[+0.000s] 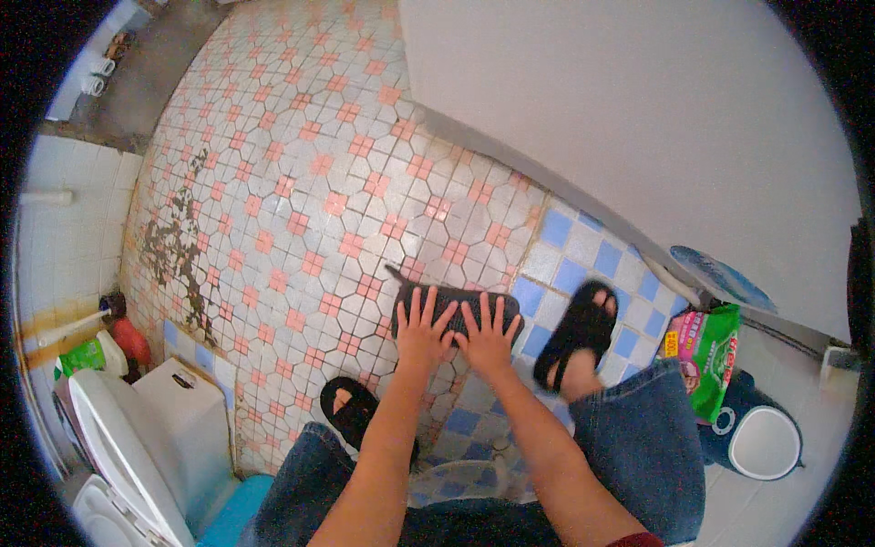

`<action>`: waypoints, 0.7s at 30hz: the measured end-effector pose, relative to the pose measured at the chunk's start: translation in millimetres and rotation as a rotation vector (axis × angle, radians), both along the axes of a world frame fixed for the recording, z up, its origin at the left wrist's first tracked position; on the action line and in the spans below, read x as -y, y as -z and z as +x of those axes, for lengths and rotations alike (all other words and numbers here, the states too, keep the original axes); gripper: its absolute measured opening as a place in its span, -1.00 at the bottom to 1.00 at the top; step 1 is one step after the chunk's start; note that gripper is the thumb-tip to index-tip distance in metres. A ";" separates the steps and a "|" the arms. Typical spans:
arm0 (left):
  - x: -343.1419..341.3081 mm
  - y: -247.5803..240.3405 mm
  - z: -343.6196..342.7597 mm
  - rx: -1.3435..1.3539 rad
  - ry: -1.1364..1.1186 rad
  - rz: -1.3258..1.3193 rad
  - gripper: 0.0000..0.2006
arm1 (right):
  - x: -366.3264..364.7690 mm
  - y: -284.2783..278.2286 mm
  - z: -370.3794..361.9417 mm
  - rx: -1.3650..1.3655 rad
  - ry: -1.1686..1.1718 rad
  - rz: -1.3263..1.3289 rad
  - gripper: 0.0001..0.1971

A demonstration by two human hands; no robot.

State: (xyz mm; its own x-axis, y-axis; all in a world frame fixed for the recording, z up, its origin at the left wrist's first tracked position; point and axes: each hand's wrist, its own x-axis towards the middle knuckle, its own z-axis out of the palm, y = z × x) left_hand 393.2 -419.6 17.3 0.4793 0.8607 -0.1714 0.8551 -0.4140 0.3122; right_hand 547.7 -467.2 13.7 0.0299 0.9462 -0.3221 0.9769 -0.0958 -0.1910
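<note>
A folded dark grey cloth (451,294) with a loop at its far left corner lies on the tiled floor in front of me. My left hand (422,330) rests flat on its left part with the fingers spread. Beside it, my right hand (489,339) presses on the right part, its fingers also apart. The thumbs nearly meet over the cloth's near edge. Both arms reach down between my knees. Neither hand grips anything.
My feet, in black sandals (583,335), stand either side. At lower left is a white toilet (137,447) with a green-labelled bottle (87,356) behind it. On the right are a green and pink bag (715,351) and a dark blue container (747,401). A pale panel (638,100) borders the floor.
</note>
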 end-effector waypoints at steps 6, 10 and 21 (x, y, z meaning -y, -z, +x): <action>-15.3 -4.4 -0.5 -0.038 -0.014 -0.039 -0.41 | -25.0 -0.3 12.4 -0.002 -0.062 0.073 -0.31; -52.0 -3.4 9.2 -0.006 0.007 -0.013 -0.41 | -57.4 -4.0 20.3 -0.019 -0.041 0.120 -0.32; -151.8 16.1 65.6 -0.004 -0.021 0.177 -0.37 | -168.0 8.2 79.6 0.046 -0.126 0.301 -0.34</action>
State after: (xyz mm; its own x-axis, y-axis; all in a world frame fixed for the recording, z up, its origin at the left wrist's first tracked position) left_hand 458.8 -267.8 1.2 0.4607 0.8874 -0.0183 0.8650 -0.4443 0.2331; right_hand 627.3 -299.2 5.5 -0.0855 0.9959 -0.0288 0.9858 0.0804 -0.1476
